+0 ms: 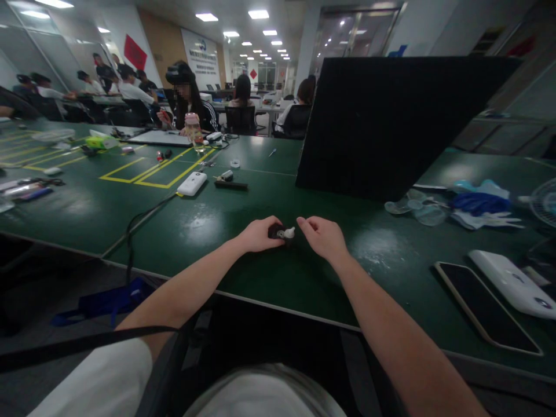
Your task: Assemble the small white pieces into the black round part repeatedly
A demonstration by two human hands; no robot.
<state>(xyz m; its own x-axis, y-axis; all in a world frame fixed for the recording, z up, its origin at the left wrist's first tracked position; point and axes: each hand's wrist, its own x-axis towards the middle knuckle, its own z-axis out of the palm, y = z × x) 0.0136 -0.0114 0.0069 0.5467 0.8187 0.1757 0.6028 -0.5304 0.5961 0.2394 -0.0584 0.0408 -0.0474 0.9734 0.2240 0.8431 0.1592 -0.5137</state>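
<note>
Just in front of me, above the table's near part, my left hand (263, 234) is wrapped round a small dark bottle with a white nozzle-like tip (289, 233). The tip points to the right, and most of the bottle's body is hidden by my fingers. My right hand (322, 236) is close by on the right, apart from the tip. Its fingers are curled in and the thumb and forefinger are pressed together; whatever they may pinch is too small to make out.
A large black panel (382, 127) stands behind my hands on the green table (260, 200). On the right lie blue and white gloves (482, 202), a phone (482, 304) and a white device (512, 284). Left are a white power bank (192, 183) and a bottle (194, 130); a person sits opposite.
</note>
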